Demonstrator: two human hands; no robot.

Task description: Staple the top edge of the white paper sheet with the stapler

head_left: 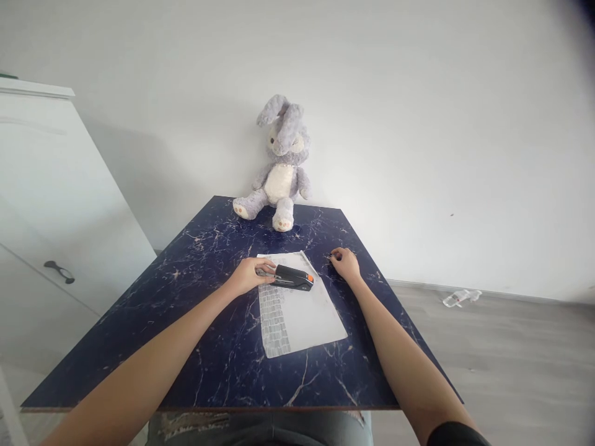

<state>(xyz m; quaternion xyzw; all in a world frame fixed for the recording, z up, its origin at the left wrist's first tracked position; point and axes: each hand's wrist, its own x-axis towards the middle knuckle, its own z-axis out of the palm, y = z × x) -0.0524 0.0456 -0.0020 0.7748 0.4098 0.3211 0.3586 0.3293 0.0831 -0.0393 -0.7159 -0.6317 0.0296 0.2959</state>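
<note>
My left hand (251, 276) is closed round the left end of a black stapler (294, 278) with an orange patch on its right end. The stapler is over the upper part of a white paper sheet (307, 319), which has rows of grey marks down its left side. To the right of the sheet, my right hand (345, 263) rests at the table with its fingers curled in. A tiny dark spot shows at its fingertips; what they hold, if anything, is too small to make out.
A grey plush rabbit (283, 161) sits at the far edge of the dark blue marbled table (218, 371), against the wall. On the left stands a white cabinet (56, 204) with a dark handle. A clear plastic item (460, 298) lies on the floor at the right.
</note>
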